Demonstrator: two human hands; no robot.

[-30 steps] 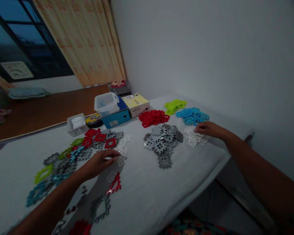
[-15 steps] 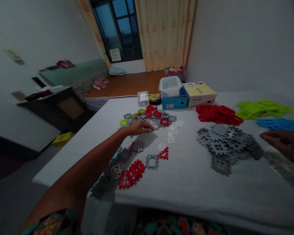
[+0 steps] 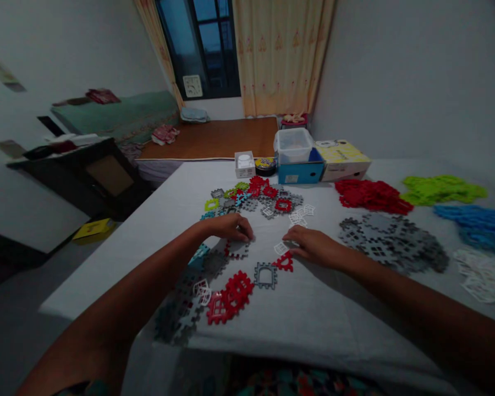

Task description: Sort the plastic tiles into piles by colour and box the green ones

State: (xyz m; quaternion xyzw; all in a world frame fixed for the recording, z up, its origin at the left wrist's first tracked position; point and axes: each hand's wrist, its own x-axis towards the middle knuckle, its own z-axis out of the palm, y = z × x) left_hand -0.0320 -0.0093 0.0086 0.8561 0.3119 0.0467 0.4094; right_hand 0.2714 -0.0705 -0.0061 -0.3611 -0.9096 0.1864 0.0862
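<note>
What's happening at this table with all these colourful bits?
A person is handling plastic pieces on a white-covered table with both hands. The right hand reaches in by a small white piece and a red triangular piece; the left hand hovers around a toothed piece. Whether either hand grips anything is unclear. Mixed-colour pieces lie beyond the left hand, while single-colour piles stand on the right: red, lime, blue, grey and white.
</note>
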